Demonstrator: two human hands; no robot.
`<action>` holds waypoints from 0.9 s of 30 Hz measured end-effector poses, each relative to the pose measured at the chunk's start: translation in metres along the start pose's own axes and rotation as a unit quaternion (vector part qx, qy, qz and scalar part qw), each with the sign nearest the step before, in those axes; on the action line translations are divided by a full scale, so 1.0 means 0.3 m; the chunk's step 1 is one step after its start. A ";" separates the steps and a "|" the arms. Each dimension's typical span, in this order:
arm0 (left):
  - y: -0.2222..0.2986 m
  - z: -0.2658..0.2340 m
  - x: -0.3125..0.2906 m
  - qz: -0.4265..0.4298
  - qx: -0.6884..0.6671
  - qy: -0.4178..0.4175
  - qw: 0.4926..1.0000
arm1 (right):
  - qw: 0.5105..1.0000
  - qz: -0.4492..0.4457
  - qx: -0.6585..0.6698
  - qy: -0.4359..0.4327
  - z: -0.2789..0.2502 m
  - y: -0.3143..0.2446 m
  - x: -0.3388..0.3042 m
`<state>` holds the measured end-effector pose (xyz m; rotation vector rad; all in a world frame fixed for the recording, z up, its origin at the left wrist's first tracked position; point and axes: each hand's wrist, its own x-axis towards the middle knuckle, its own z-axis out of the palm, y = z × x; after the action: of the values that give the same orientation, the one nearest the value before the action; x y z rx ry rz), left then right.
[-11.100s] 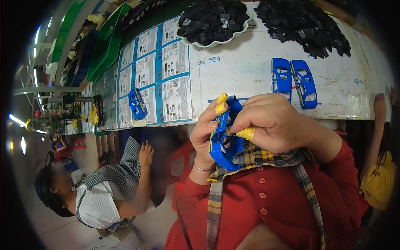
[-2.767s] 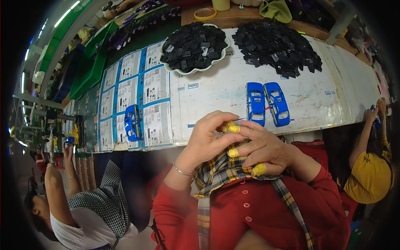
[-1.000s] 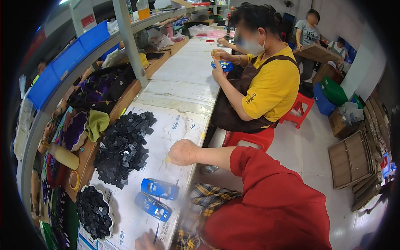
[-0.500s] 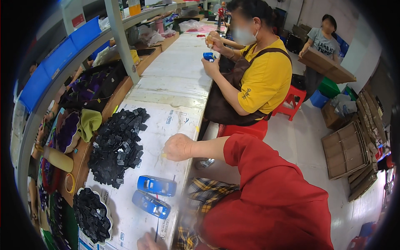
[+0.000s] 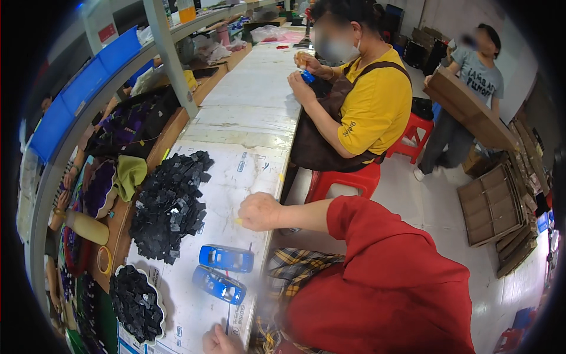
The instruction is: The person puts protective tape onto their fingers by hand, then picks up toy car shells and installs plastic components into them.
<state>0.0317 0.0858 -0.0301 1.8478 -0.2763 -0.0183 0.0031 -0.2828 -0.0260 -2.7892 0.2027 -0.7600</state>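
My right hand is closed in a fist at the table's near edge. A small yellow piece sticks out by its fingertips; I cannot make out what it is. Low in the view, my left hand is cut off by the picture's edge, its thumb and part of a finger showing on the table. Two blue toy car bodies lie side by side between my hands. Beyond them spreads a large heap of small flat black pieces. More black pieces fill a white scalloped bowl.
A co-worker in a yellow shirt sits farther up the table, holding a small blue part. Another person carries a cardboard box. A roll of yellow tape and shelving border the table's far side. Red stools stand beside it.
The view has shifted slightly. My right hand stays in a fist, and more of my left hand shows. The person with the cardboard box has stepped nearer; the co-worker's hands now cover more of the blue part.
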 end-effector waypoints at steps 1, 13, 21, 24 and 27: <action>-0.020 -0.002 0.001 -0.012 -0.018 0.000 1.000 | 1.000 -0.004 0.002 0.000 -0.012 -0.018 -0.012; 0.011 -0.005 0.000 0.013 0.043 -0.030 0.999 | 1.000 0.012 0.023 -0.017 -0.018 -0.041 -0.026; -0.008 -0.006 0.006 0.021 0.045 -0.058 0.997 | 0.998 0.047 0.011 -0.044 -0.038 -0.054 -0.022; -0.012 -0.009 0.013 -0.026 -0.006 -0.076 0.997 | 0.997 0.058 0.015 -0.050 -0.050 -0.066 -0.021; -0.022 0.005 0.023 -0.014 -0.019 -0.083 0.996 | 0.996 0.070 0.023 -0.056 -0.040 -0.068 -0.025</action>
<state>0.0395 0.0847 -0.0358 1.8151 -0.3642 -0.1960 -0.0081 -0.2641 -0.0142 -2.7291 0.3499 -0.5672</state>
